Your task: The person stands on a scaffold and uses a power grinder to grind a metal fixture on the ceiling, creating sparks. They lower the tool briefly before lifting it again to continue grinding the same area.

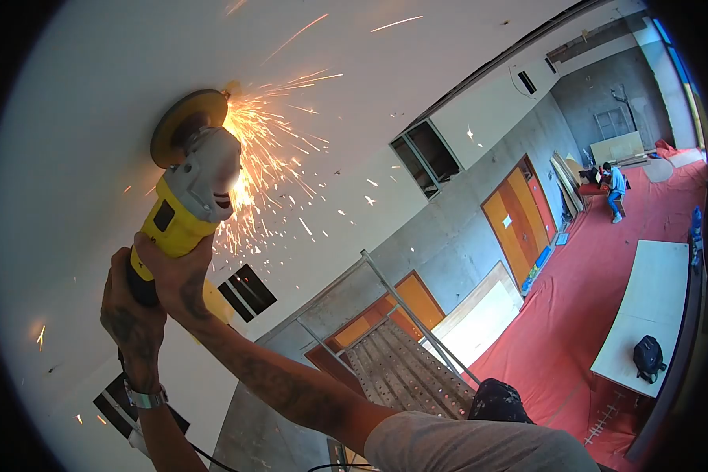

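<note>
Both hands grip a yellow and grey angle grinder held up against the white ceiling. Its round disc meets the surface near a small protruding piece, and orange sparks spray from there. My right hand is closed round the yellow body. Just behind it, my left hand wraps the rear of the grinder; a metal watch is on that wrist. Part of the grinder's rear end is hidden by the fingers. A dark cable runs below the left arm.
A perforated metal scaffold platform with rails lies below me. Dark rectangular openings are cut in the ceiling. Red sheeting covers the floor, where a white table bears a black backpack. A person in blue is far off.
</note>
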